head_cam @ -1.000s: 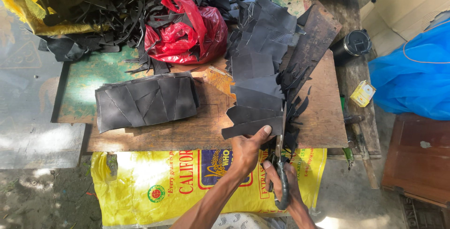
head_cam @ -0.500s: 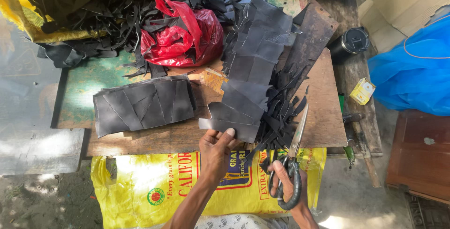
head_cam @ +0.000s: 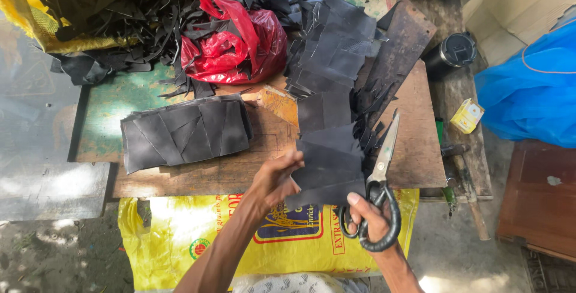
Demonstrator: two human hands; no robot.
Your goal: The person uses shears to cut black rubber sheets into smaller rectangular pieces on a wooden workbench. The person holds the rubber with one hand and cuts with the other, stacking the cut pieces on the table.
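- Wooden surface (head_cam: 414, 155) is carrying a stack of cut black squares (head_cam: 183, 132) beside a red bag (head_cam: 237, 44).
- Left hand (head_cam: 276, 179) is reaching forward, fingers pinching the near edge of a black rubber sheet (head_cam: 330, 167).
- Right hand (head_cam: 366, 221) is gripping scissors (head_cam: 381, 191), blades pointing away, just beside the sheet.

Black rubber sheets (head_cam: 327, 161), red bag (head_cam: 237, 44), yellow printed sack (head_cam: 198, 233).
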